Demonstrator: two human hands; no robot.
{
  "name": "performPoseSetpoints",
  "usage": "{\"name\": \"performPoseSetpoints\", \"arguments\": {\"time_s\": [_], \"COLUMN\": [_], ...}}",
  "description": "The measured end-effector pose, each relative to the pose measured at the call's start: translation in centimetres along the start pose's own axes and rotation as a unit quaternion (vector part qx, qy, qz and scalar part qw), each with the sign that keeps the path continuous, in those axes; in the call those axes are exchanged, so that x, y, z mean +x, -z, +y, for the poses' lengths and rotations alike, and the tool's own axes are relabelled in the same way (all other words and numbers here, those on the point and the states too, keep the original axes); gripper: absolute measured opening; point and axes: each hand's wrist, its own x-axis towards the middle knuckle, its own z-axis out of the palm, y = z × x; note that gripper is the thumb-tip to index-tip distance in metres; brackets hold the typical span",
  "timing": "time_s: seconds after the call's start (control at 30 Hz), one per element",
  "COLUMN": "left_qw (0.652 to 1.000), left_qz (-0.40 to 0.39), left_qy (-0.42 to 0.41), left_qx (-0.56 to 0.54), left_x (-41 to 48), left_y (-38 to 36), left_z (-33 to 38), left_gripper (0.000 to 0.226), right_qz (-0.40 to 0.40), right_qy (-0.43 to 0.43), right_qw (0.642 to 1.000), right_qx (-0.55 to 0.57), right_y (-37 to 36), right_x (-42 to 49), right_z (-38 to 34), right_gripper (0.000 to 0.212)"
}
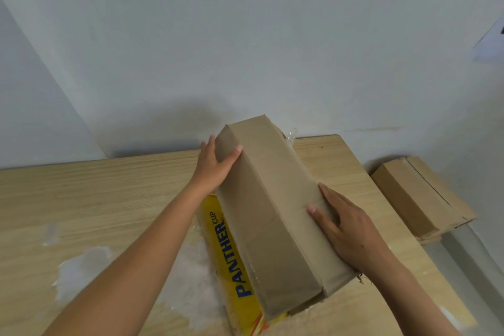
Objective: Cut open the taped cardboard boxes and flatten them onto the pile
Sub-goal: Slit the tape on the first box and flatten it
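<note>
Closest to us, a yellow box [231, 254] lies flat on the wooden worktop [95, 199], and we can read the blue words "PANTHER CUP" along it. Its near end runs out of the bottom of the picture. White rough patches [81, 267] mark the worktop on the left of it. A long brown box [272, 199] sits on top of the yellow box and hides most of it. The brown box points away from us and leans a little. We cannot see inside either box, since both are closed on the sides we can see. Our right hand [346, 229] lies flat on the right side of the brown box, near its middle, with the fingers straight and pressing on the cardboard. Farther off, our left hand [215, 166] grips the far left end of the brown box, with the thumb on the side we see and the fingers wrapped behind the end, out of sight. A bit of clear tape [290, 135] sticks out at the far end of the box. Off to the right, lower than the worktop, we see a pile of flat brown boxes [420, 199]. We cannot tell what the pile rests on. Behind it all is a plain pale wall [245, 35].
</note>
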Motion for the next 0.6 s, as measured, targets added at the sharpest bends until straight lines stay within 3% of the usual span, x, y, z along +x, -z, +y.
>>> {"name": "performPoseSetpoints", "arguments": {"time_s": [0.13,0.23,0.33,0.43,0.6], "left_qw": [0.984,0.974,0.965,0.944,0.930], "left_qz": [-0.012,0.039,0.147,0.209,0.144], "left_qy": [0.104,0.112,0.046,-0.030,-0.134], "left_qx": [-0.142,-0.194,-0.210,-0.254,-0.311], "left_x": [-1.3,-2.2,-2.7,-3.7,-5.5], "left_y": [0.1,0.5,2.3,4.1,2.6], "left_z": [-2.7,-3.4,-2.1,1.6,7.5], "left_gripper": [0.105,0.091,0.055,0.053,0.045], "right_qz": [0.006,0.007,0.011,0.014,0.014], "right_qy": [-0.008,-0.008,-0.011,-0.006,-0.008], "right_qw": [1.000,0.999,0.999,1.000,1.000], "right_qx": [-0.019,-0.031,-0.035,-0.024,-0.011], "right_y": [-0.2,-0.3,-0.3,-0.3,-0.3], "right_x": [0.1,-0.1,-0.3,-0.6,-0.9], "right_z": [-0.4,-0.7,-0.6,-0.4,-0.4], "right_gripper": [0.062,0.062,0.062,0.063,0.063]}}
